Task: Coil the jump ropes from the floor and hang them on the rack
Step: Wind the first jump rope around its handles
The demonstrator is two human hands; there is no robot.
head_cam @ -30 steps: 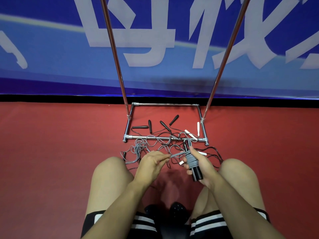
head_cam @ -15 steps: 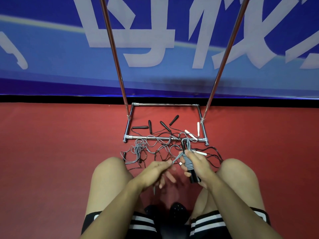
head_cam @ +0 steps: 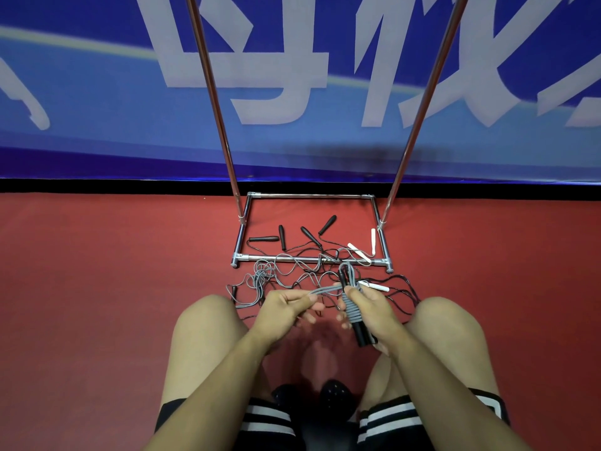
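Grey cord [head_cam: 353, 312] is being wound in tight turns round a black handle [head_cam: 363, 333], which is gripped in the right hand [head_cam: 374, 309] just in front of the rack [head_cam: 312, 260]'s near base bar. The free run of the same cord is pinched between thumb and fingers of the left hand [head_cam: 281, 307], and is held taut beside the handle. The coiling step appears to be in hand, with much grey slack [head_cam: 260, 278] lying loose on the red floor [head_cam: 97, 288] by the bar. Another turn round the handle is probably called for next, with tension kept. Other ropes [head_cam: 309, 249] lie uncoiled across and inside the rack base.
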